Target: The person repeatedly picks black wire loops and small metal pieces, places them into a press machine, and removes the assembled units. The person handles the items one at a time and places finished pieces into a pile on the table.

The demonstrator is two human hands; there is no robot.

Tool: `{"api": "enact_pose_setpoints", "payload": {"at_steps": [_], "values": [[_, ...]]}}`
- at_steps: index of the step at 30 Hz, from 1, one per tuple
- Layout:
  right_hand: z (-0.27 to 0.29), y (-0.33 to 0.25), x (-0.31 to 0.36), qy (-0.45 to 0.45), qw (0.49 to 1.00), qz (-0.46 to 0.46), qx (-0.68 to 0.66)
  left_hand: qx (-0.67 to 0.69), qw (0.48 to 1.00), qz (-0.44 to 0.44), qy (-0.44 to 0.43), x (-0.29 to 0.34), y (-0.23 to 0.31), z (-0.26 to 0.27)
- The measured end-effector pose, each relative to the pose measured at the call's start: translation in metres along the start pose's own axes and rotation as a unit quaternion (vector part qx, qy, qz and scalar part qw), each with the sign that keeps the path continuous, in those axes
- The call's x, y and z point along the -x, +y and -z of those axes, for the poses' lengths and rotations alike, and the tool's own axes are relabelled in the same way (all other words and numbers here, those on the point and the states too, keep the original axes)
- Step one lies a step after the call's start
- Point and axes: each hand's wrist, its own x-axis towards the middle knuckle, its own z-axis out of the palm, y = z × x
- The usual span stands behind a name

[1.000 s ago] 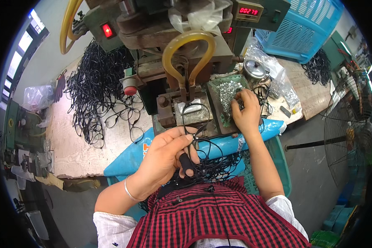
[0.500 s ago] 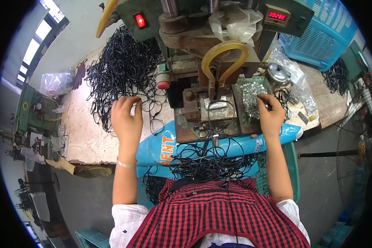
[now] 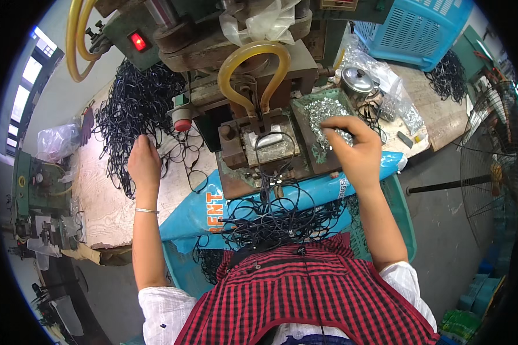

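My left hand (image 3: 144, 164) reaches out to the left edge of the bench and rests on thin black cord loops at the foot of a big pile of black cords (image 3: 133, 109). My right hand (image 3: 354, 149) hovers over a green tray of small silvery metal pieces (image 3: 319, 115), fingers pinched together at the tray; I cannot see what they hold. Between my hands stands a press machine (image 3: 253, 135) with a yellow hose loop (image 3: 253, 63). One black cord loop lies on its metal die (image 3: 269, 142). More finished cords hang down in front of my chest (image 3: 282, 215).
A blue plastic sheet (image 3: 213, 213) lines a teal basket (image 3: 400, 213) under the bench edge. A red button (image 3: 181, 122) sits left of the die. A steel pot (image 3: 357, 80), clear bags, a blue crate (image 3: 420, 29) and a floor fan (image 3: 495, 149) are on the right.
My left hand left the cords in front of my chest and went out left to the cord pile. My right hand stayed at the tray of metal pieces. My head turned slightly.
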Motion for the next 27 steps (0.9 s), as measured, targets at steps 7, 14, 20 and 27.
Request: {"api": "enact_pose_setpoints", "payload": {"at_steps": [7,14,20,27], "values": [[-0.06,-0.034,-0.016,-0.066,0.977,-0.02,-0.202,0.175,0.969,0.145,0.1,0.019,0.017,0.028],[-0.07,-0.042,-0.011,-0.076,0.933,-0.117,-0.331,0.128,0.971,-0.177,-0.096,0.04,0.043,0.042],[-0.072,-0.042,-0.014,-0.081,0.934,-0.113,-0.328,0.145,0.929,-0.315,-0.128,0.05,0.014,0.019],[-0.068,-0.045,-0.015,-0.076,0.948,-0.121,-0.285,0.763,0.634,-0.038,0.118,0.007,0.128,0.148]]}}
